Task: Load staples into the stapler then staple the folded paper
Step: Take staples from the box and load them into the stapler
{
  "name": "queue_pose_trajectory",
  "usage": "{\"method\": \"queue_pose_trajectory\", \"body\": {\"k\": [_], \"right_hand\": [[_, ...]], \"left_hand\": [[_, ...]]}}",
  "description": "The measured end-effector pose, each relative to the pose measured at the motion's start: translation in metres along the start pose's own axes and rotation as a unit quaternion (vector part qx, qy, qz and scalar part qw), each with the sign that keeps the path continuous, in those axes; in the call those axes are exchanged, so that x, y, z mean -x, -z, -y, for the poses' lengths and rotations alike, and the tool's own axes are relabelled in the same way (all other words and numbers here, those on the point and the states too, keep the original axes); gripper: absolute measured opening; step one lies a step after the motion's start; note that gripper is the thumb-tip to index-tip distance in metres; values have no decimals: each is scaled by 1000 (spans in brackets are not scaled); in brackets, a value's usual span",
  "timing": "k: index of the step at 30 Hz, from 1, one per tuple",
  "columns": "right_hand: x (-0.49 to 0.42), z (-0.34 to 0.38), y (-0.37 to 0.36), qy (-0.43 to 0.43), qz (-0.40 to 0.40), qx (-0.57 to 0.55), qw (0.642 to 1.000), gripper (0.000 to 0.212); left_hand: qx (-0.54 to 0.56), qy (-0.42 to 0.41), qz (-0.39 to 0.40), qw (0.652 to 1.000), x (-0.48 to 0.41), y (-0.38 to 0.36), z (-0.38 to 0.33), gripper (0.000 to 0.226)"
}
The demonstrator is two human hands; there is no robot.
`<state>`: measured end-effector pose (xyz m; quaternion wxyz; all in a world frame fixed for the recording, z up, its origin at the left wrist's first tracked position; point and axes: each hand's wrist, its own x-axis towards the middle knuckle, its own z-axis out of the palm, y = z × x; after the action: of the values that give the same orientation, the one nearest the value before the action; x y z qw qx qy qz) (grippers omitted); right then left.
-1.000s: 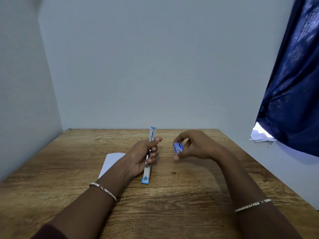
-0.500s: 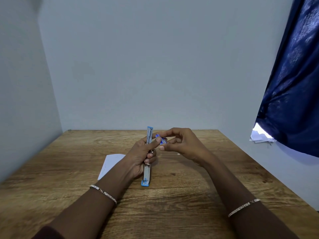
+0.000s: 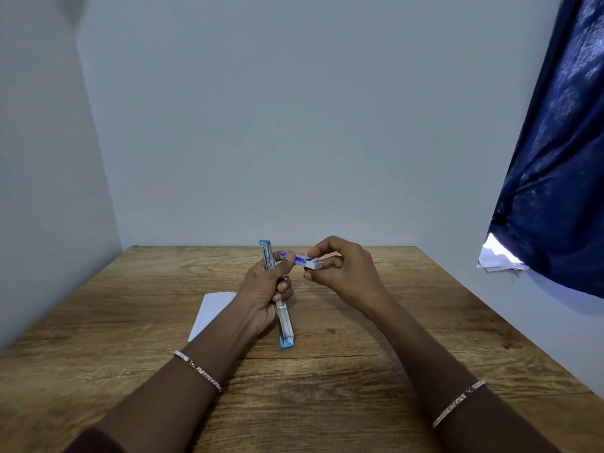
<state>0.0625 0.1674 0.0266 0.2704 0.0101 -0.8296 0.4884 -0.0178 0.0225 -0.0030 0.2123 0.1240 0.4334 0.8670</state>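
Your right hand (image 3: 343,273) has brought the staple box (image 3: 305,260) across and slid its tray out, while your left hand (image 3: 264,289) grips the opened stapler (image 3: 277,295), so loading looks next; folded paper (image 3: 212,310) waits beside it.

Soft dim light, glare beneath curtain (image 3: 555,178), perhaps daylight, wide-angle bowing at edges

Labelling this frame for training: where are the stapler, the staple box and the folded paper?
stapler (image 3: 285,325): head view, lower opened arm.
staple box (image 3: 305,260): head view, blue sleeve.
folded paper (image 3: 212,310): head view, bare middle.
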Motion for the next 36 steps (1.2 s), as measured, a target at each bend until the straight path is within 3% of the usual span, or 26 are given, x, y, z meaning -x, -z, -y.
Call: {"method": "queue_pose_trajectory", "body": {"k": [8, 12, 23, 30, 36], "right_hand": [[0, 2, 2, 22, -7, 39, 999, 25], [2, 5, 10, 4, 29, 14, 999, 19], [-1, 6, 16, -59, 0, -9, 998, 7], [-2, 7, 18, -1, 41, 169, 985, 4], [0, 12, 23, 1, 66, 165, 984, 10]], "left_hand": [[5, 7, -1, 1000, 0, 2, -3, 17], [-1, -10, 3, 1000, -1, 3, -5, 12], [-97, -60, 24, 993, 0, -1, 0, 20], [-108, -52, 18, 993, 2, -1, 3, 24], [-117, -46, 26, 992, 0, 3, 1, 38]]}}
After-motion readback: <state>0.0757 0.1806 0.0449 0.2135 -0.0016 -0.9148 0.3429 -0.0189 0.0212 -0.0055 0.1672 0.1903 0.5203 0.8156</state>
